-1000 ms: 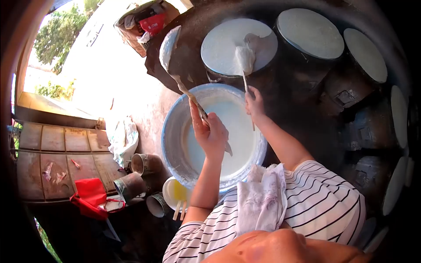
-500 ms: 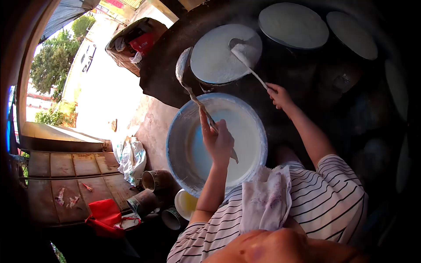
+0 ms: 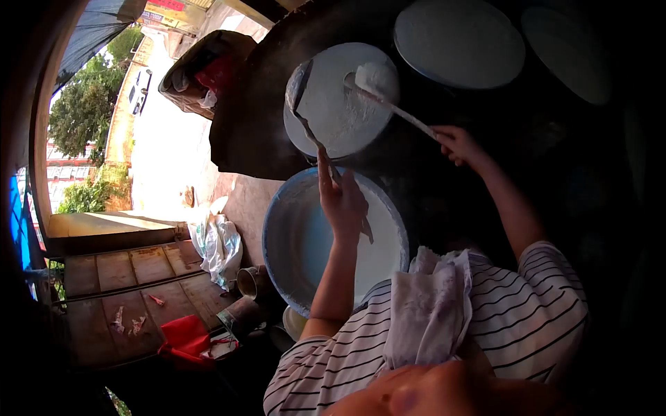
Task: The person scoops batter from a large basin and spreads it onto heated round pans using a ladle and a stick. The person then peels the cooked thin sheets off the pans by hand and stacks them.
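Observation:
My left hand point(image 3: 345, 204) is closed around the handle of a ladle point(image 3: 298, 87), whose white-coated head is over the left edge of a round white pot top point(image 3: 333, 132). In my right hand point(image 3: 458, 144) is the long pale handle of a second ladle point(image 3: 409, 119). Its head rests at the right part of the same round top, with a lump of white batter point(image 3: 377, 78) at it. Smeared wet batter shows on the surface between the two ladles. Beneath my left hand stands a large blue basin point(image 3: 288, 208) holding white liquid.
Two more round white tops point(image 3: 458, 41) point(image 3: 565, 55) lie to the right on the dark stove. A bag-like bundle point(image 3: 208, 73) is at the back left. A plastic bag point(image 3: 216, 246), tins point(image 3: 243, 315) and a red bag point(image 3: 186, 336) are at the lower left.
Both ladles are now over the round top; the left one moved in from beside its edge. The right ladle's head has shifted, and smeared batter now shows there. The camera view has moved slightly.

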Available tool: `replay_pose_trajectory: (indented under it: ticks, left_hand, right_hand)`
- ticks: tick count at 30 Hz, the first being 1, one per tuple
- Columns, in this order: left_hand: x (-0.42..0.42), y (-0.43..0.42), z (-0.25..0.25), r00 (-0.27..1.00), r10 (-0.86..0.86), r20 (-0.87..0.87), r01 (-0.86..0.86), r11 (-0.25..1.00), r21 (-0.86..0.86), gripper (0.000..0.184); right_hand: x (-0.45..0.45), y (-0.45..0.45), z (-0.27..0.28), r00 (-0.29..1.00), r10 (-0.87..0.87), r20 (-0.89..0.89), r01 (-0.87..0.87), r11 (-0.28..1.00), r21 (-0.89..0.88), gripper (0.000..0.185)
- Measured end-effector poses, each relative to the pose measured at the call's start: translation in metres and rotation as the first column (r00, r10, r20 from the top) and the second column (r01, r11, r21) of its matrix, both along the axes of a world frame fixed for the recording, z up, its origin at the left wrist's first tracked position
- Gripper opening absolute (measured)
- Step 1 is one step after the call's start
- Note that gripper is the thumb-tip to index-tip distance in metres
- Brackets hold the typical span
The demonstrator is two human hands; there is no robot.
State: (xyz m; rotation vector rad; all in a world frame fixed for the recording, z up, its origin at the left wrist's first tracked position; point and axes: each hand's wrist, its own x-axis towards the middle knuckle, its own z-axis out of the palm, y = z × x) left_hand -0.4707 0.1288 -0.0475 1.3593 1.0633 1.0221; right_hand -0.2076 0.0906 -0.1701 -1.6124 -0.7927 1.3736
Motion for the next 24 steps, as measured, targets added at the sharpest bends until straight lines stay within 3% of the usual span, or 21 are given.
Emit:
replay_pose_trajectory:
  ticks: [2, 4, 5, 6, 9, 10, 12, 15, 16, 17, 19, 20, 21, 22, 23, 24]
  left_hand:
    - [0.021, 0.009, -0.003, 0.997, -0.025, 0.079, 0.025, 1.0, -0.003, 0.058]
    - [0.047, 0.016, -0.002, 0.999, 0.002, 0.048, -0.003, 1.0, 0.021, 0.058]
    - [0.058, 0.019, -0.004, 0.999, 0.026, 0.039, -0.027, 0.999, 0.028, 0.058]
    - [0.067, 0.024, -0.004, 0.997, 0.003, 0.074, -0.004, 1.0, 0.011, 0.06]
    - [0.058, 0.027, 0.005, 0.997, -0.005, 0.071, 0.01, 0.997, -0.077, 0.063]
    - [0.051, 0.028, 0.005, 0.998, -0.003, 0.062, 0.01, 0.993, -0.116, 0.062]
    - [0.056, 0.051, 0.009, 0.993, -0.092, 0.07, 0.101, 0.985, -0.139, 0.062]
    - [0.103, 0.094, -0.01, 0.947, -0.111, 0.301, 0.205, 0.93, -0.304, 0.057]
    - [0.111, 0.108, -0.011, 0.918, -0.08, 0.389, 0.227, 0.91, -0.348, 0.056]
    - [0.11, 0.117, -0.006, 0.892, -0.055, 0.448, 0.254, 0.881, -0.399, 0.05]
    - [0.082, 0.149, -0.004, 0.661, -0.013, 0.75, 0.543, 0.698, -0.467, 0.046]
    - [0.072, 0.154, -0.001, 0.554, 0.047, 0.831, 0.622, 0.64, -0.451, 0.035]
    - [0.062, 0.16, 0.003, 0.448, 0.117, 0.887, 0.697, 0.576, -0.428, 0.026]
    - [0.06, 0.165, 0.001, 0.428, 0.19, 0.884, 0.707, 0.538, -0.458, 0.019]
    - [0.057, 0.175, -0.007, 0.403, 0.25, 0.88, 0.725, 0.501, -0.474, 0.013]
    - [0.055, 0.184, -0.014, 0.381, 0.308, 0.872, 0.742, 0.46, -0.487, 0.011]
  right_hand:
    - [0.023, 0.047, 0.008, 0.992, 0.07, 0.109, -0.072, 0.997, 0.008, 0.036]
    - [0.026, 0.099, -0.001, 0.964, 0.07, 0.255, -0.101, 0.989, 0.109, 0.034]
    - [0.019, 0.132, -0.043, 0.814, -0.16, 0.559, -0.154, 0.868, 0.472, 0.033]
    - [0.012, 0.156, -0.075, 0.575, -0.458, 0.678, -0.331, 0.628, 0.705, 0.032]
    - [0.011, 0.096, 0.01, 0.564, -0.196, 0.802, -0.283, 0.867, 0.411, 0.029]
    - [0.02, 0.081, 0.018, 0.581, -0.269, 0.768, -0.134, 0.899, 0.416, 0.028]
    - [0.028, 0.076, -0.003, 0.651, -0.126, 0.748, -0.09, 0.966, 0.241, 0.03]
    - [0.002, 0.109, -0.022, 0.463, -0.092, 0.882, -0.243, 0.944, 0.225, 0.032]
    - [0.006, 0.113, -0.005, 0.437, -0.044, 0.898, -0.289, 0.939, 0.186, 0.031]
    - [0.018, 0.111, 0.006, 0.43, -0.107, 0.897, -0.236, 0.945, 0.226, 0.031]
    - [0.044, 0.095, -0.024, 0.493, -0.228, 0.839, -0.067, 0.952, 0.298, 0.033]
    - [0.054, 0.084, -0.033, 0.588, -0.056, 0.807, -0.133, 0.977, 0.166, 0.033]
    - [0.04, 0.074, -0.032, 0.57, -0.002, 0.822, -0.183, 0.975, 0.13, 0.033]
    - [0.033, 0.072, -0.018, 0.535, 0.003, 0.845, -0.204, 0.971, 0.126, 0.033]
    - [0.024, 0.076, 0.003, 0.461, 0.131, 0.878, -0.254, 0.967, -0.011, 0.034]
    - [0.023, 0.087, -0.01, 0.453, 0.06, 0.889, -0.284, 0.956, 0.08, 0.033]
